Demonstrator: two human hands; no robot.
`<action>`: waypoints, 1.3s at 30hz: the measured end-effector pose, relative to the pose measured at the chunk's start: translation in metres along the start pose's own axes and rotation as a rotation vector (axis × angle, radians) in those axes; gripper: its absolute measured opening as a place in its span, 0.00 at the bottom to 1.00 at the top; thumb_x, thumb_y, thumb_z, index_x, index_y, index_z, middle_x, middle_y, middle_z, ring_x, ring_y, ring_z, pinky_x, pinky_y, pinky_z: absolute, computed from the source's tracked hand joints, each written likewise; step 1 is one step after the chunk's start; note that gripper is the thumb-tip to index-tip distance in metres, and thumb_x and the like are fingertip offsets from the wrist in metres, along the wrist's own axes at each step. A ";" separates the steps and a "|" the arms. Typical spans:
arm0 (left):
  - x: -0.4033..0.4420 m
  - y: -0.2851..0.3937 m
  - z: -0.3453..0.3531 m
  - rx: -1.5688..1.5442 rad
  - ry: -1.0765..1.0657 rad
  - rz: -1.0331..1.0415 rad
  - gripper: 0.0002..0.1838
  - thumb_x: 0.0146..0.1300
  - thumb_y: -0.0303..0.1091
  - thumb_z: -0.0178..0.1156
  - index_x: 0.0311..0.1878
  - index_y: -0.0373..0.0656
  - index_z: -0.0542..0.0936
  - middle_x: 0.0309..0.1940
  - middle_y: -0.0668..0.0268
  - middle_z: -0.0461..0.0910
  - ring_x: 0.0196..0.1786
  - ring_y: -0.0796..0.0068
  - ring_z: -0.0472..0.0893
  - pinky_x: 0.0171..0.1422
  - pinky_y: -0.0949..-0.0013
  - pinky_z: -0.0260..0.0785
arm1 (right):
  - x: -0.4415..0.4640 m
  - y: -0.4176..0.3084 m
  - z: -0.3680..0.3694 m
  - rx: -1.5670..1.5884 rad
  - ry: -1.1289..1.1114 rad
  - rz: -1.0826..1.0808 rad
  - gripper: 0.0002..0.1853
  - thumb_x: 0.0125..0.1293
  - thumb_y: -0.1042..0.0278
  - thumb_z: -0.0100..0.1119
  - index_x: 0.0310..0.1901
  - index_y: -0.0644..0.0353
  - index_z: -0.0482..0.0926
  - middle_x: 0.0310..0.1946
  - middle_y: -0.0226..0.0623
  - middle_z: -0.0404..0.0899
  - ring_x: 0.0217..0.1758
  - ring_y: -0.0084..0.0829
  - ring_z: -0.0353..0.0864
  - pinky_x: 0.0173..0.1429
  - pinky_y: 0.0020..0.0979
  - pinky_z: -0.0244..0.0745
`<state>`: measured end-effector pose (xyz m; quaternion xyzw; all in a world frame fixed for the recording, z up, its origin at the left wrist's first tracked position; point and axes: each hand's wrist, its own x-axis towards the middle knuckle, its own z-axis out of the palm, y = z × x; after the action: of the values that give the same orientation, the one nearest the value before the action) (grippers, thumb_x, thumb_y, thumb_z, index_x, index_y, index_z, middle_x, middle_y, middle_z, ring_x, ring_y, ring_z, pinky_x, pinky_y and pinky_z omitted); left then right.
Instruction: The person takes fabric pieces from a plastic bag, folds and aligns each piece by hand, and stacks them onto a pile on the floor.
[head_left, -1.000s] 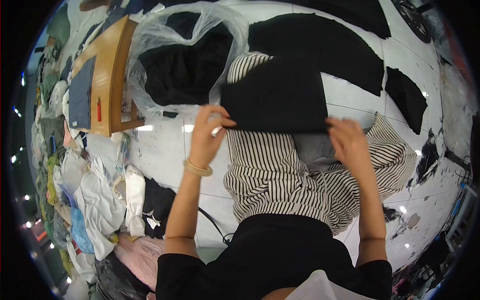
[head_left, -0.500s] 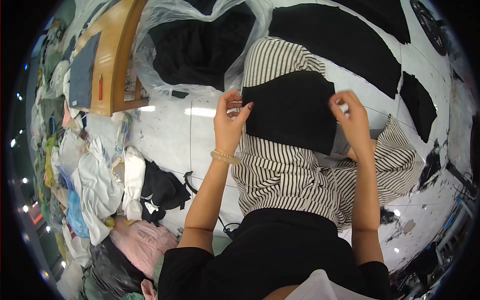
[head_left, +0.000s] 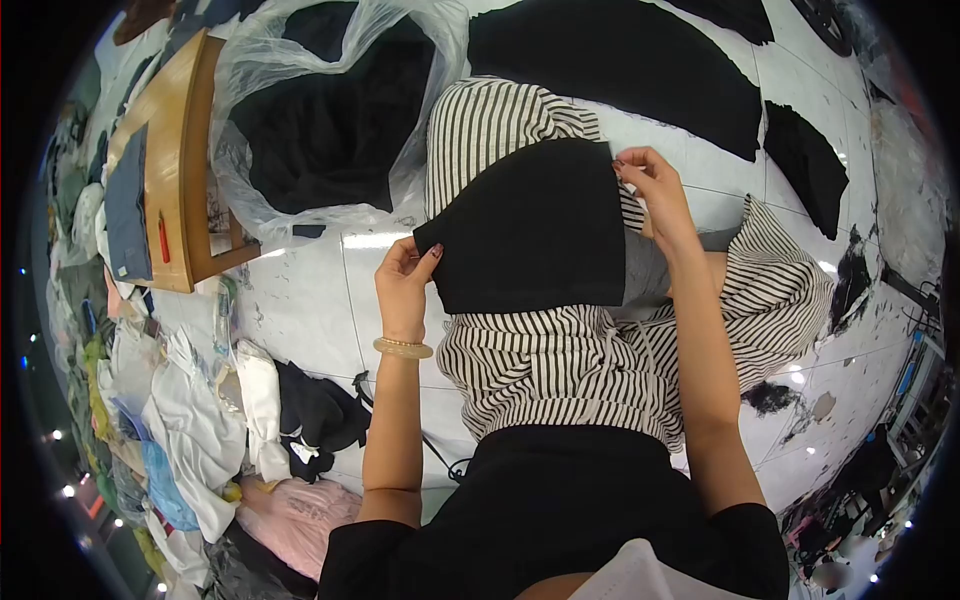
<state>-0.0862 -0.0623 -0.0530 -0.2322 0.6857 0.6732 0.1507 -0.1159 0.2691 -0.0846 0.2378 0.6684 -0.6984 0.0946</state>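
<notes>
A black fabric piece (head_left: 535, 230) lies across my lap, over the striped trousers (head_left: 490, 125). It has a curved upper edge and a straighter lower edge. My left hand (head_left: 405, 285) is closed on its left corner, thumb on top and fingers beneath. At the upper right corner, my right hand (head_left: 655, 195) pinches the edge between thumb and fingertips. The cloth hangs fairly flat between both hands. Something grey (head_left: 645, 270) shows beside its right edge, partly covered by it.
A clear plastic bag (head_left: 225, 150) holding black cloth stands ahead on the left, by a wooden table (head_left: 185, 200). Black cut pieces (head_left: 620, 70) lie on the tiled floor (head_left: 330, 310) ahead. Heaped garments and bags (head_left: 195, 400) fill the left side.
The fabric piece has turned: its left corner is lower and its right corner higher. My left hand moved down and left with it, my right hand up and left. The whole view also shifted.
</notes>
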 end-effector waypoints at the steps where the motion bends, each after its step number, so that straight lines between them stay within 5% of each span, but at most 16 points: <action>1: 0.000 0.000 0.001 0.018 0.004 0.008 0.07 0.63 0.25 0.63 0.43 0.35 0.80 0.34 0.70 0.81 0.35 0.86 0.76 0.39 0.81 0.66 | 0.001 -0.003 0.007 -0.046 0.100 -0.130 0.06 0.64 0.67 0.61 0.40 0.57 0.79 0.37 0.23 0.78 0.39 0.18 0.70 0.47 0.23 0.62; 6: 0.003 -0.008 -0.001 0.076 -0.024 0.021 0.07 0.65 0.27 0.63 0.43 0.36 0.79 0.34 0.71 0.80 0.35 0.85 0.77 0.40 0.80 0.70 | 0.025 -0.031 0.027 -0.128 -0.017 -0.363 0.08 0.62 0.74 0.61 0.42 0.62 0.79 0.37 0.27 0.77 0.43 0.21 0.72 0.56 0.25 0.65; 8: 0.004 -0.007 -0.001 0.092 -0.017 0.024 0.07 0.65 0.27 0.63 0.43 0.36 0.79 0.34 0.71 0.80 0.35 0.85 0.76 0.40 0.80 0.70 | 0.039 -0.034 0.031 -0.536 -0.198 -0.609 0.06 0.62 0.75 0.60 0.40 0.62 0.79 0.36 0.26 0.77 0.43 0.21 0.72 0.55 0.25 0.67; 11: 0.004 -0.003 0.002 0.090 -0.016 0.017 0.07 0.65 0.27 0.63 0.43 0.36 0.79 0.34 0.71 0.80 0.35 0.85 0.76 0.40 0.79 0.70 | 0.059 -0.039 0.024 -0.304 -0.310 -0.331 0.03 0.62 0.76 0.59 0.37 0.61 0.78 0.33 0.24 0.75 0.41 0.22 0.73 0.53 0.25 0.68; 15: 0.005 -0.006 0.002 0.087 -0.003 0.018 0.05 0.64 0.23 0.62 0.42 0.35 0.79 0.33 0.72 0.80 0.34 0.86 0.75 0.39 0.80 0.67 | 0.072 -0.036 0.007 0.016 -0.134 -0.173 0.05 0.67 0.73 0.53 0.33 0.57 0.76 0.29 0.21 0.73 0.34 0.16 0.69 0.42 0.21 0.63; 21: 0.005 -0.005 0.002 0.076 -0.018 0.008 0.05 0.65 0.23 0.61 0.43 0.35 0.79 0.33 0.71 0.80 0.34 0.85 0.76 0.39 0.79 0.68 | 0.063 -0.031 0.003 -0.145 -0.162 -0.150 0.05 0.66 0.68 0.56 0.32 0.56 0.77 0.28 0.21 0.74 0.34 0.15 0.69 0.40 0.21 0.61; 23: 0.006 -0.005 0.002 0.087 -0.021 0.016 0.05 0.65 0.24 0.61 0.43 0.35 0.79 0.33 0.71 0.80 0.34 0.85 0.76 0.40 0.79 0.69 | 0.058 -0.030 0.009 -0.364 -0.315 -0.361 0.05 0.64 0.66 0.58 0.33 0.55 0.78 0.29 0.19 0.75 0.36 0.16 0.70 0.43 0.22 0.62; 25: 0.005 -0.005 0.002 0.076 -0.020 0.014 0.05 0.65 0.24 0.62 0.43 0.35 0.79 0.33 0.71 0.80 0.35 0.85 0.76 0.40 0.79 0.69 | 0.063 -0.021 0.006 -0.367 -0.379 -0.312 0.04 0.63 0.64 0.59 0.35 0.54 0.80 0.32 0.20 0.77 0.38 0.18 0.70 0.47 0.23 0.63; 28: 0.004 -0.004 0.004 0.076 -0.012 0.016 0.05 0.65 0.24 0.62 0.42 0.34 0.78 0.34 0.70 0.81 0.35 0.85 0.77 0.40 0.79 0.69 | 0.063 -0.018 0.006 -0.039 -0.192 -0.191 0.06 0.62 0.64 0.61 0.34 0.57 0.79 0.34 0.22 0.76 0.39 0.18 0.70 0.49 0.24 0.63; 31: 0.005 -0.005 0.002 0.092 -0.009 0.019 0.05 0.65 0.24 0.62 0.42 0.34 0.78 0.34 0.70 0.81 0.35 0.84 0.77 0.40 0.79 0.70 | 0.061 -0.019 0.008 -0.089 -0.105 -0.255 0.06 0.62 0.65 0.60 0.35 0.58 0.81 0.35 0.24 0.77 0.39 0.19 0.70 0.48 0.23 0.63; 33: 0.005 -0.005 0.002 0.092 -0.012 0.018 0.05 0.65 0.24 0.62 0.42 0.34 0.78 0.34 0.70 0.81 0.35 0.84 0.77 0.40 0.79 0.70 | 0.054 -0.026 0.011 -0.402 -0.214 -0.409 0.07 0.63 0.66 0.57 0.35 0.57 0.82 0.34 0.24 0.80 0.39 0.19 0.71 0.46 0.23 0.63; 37: 0.005 -0.005 0.003 0.085 -0.014 0.021 0.05 0.65 0.24 0.62 0.43 0.35 0.79 0.34 0.70 0.81 0.35 0.85 0.77 0.40 0.79 0.69 | 0.067 -0.010 0.009 -0.391 -0.237 -0.446 0.08 0.63 0.65 0.56 0.37 0.57 0.83 0.33 0.24 0.79 0.38 0.20 0.71 0.44 0.23 0.64; 39: 0.005 -0.005 0.001 0.085 -0.004 0.021 0.06 0.65 0.24 0.62 0.43 0.35 0.79 0.34 0.70 0.81 0.34 0.85 0.77 0.40 0.79 0.69 | 0.064 -0.016 0.006 -0.097 -0.022 -0.202 0.09 0.63 0.62 0.57 0.35 0.58 0.82 0.30 0.24 0.75 0.37 0.20 0.70 0.43 0.25 0.65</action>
<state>-0.0877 -0.0616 -0.0593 -0.2170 0.7157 0.6456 0.1545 -0.1799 0.2769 -0.1003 0.1566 0.7209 -0.6738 0.0425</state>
